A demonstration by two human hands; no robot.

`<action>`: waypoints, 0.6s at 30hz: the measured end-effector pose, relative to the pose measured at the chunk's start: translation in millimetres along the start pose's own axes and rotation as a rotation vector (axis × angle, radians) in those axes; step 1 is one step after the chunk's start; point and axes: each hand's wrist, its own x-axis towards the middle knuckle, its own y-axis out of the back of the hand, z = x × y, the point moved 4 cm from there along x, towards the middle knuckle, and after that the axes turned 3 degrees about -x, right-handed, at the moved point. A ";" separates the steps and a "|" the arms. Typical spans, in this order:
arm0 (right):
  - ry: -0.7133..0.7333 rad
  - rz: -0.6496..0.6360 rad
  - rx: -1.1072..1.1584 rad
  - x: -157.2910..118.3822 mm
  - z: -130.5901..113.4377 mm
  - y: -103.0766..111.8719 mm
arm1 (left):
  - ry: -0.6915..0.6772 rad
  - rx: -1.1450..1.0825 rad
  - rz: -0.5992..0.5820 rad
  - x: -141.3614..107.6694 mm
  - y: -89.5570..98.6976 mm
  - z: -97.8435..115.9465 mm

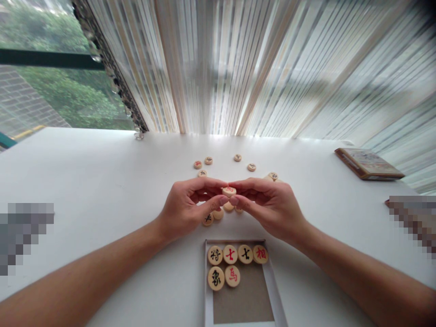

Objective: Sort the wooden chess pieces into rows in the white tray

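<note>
Between the fingertips of both hands is a round wooden Chinese chess piece [229, 192] with a red character, held above the table. My left hand [194, 200] pinches its left side and my right hand [264, 200] its right side. Below and behind the hands lie more loose pieces, partly hidden; one with a black character [208, 219] shows by my left wrist. Closer to me, a shallow box [243, 306] holds a row of pieces along its far wall, among them a red piece [260, 254]. A second row has a black piece [215, 278] and a red piece [232, 275].
Several loose pieces lie farther back, including a red one [198, 164] and a black one [251, 167]. A flat brown box [369, 163] rests at the right on the white table [102, 181]. Behind the table hangs a string curtain [218, 68] beside a window.
</note>
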 end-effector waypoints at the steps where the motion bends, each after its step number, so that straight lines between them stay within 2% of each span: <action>1: -0.010 -0.002 0.007 0.1 -0.1 0.0 | -0.001 0.008 -0.001 0.0 0.3 0.2; 11: -0.100 -0.054 0.009 0.8 -2.4 -0.8 | 0.003 0.031 -0.002 -0.2 -0.9 3.0; 18: -0.203 -0.130 0.088 0.4 1.1 -5.4 | -0.009 0.052 -0.055 -2.2 -4.1 1.6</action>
